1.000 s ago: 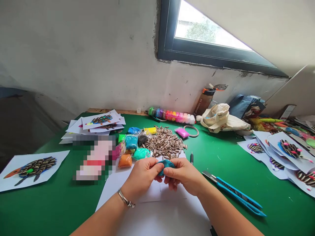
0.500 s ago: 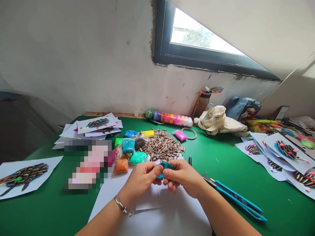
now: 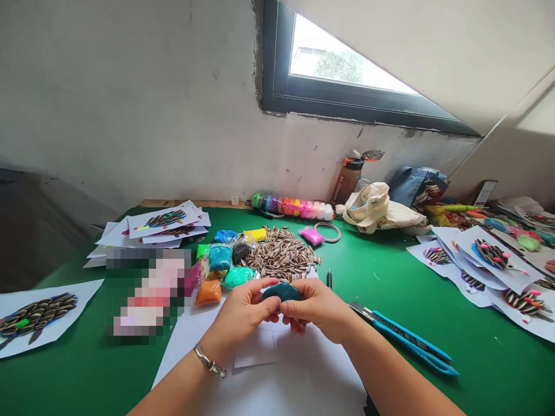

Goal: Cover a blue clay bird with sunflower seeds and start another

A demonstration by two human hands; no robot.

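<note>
A flattened piece of dark teal modelling clay (image 3: 282,292) is pinched between both hands, above white paper (image 3: 312,381). My left hand (image 3: 251,306) grips its left side, thumb on the near face. My right hand (image 3: 316,303) holds the right side in the same way. A smaller sheet (image 3: 254,355) with faint pencil lines lies under the hands. Just beyond them are bagged clay packets: orange (image 3: 208,292), mint green (image 3: 239,277) and blue (image 3: 221,257), among others. A heap of striped sunflower seeds (image 3: 281,254) sits behind.
Right of my arm lie a blue utility knife (image 3: 411,341) and a black pen (image 3: 329,279). Seed-covered pictures are stacked left (image 3: 162,222) and right (image 3: 494,254). A bottle (image 3: 349,179) and cloth bag (image 3: 377,208) stand at the back. Another person's hand (image 3: 550,266) shows at the right edge.
The clay looks wider and flatter between my fingers, and more of its face shows. The whole view has shifted a little, so things sit further left.
</note>
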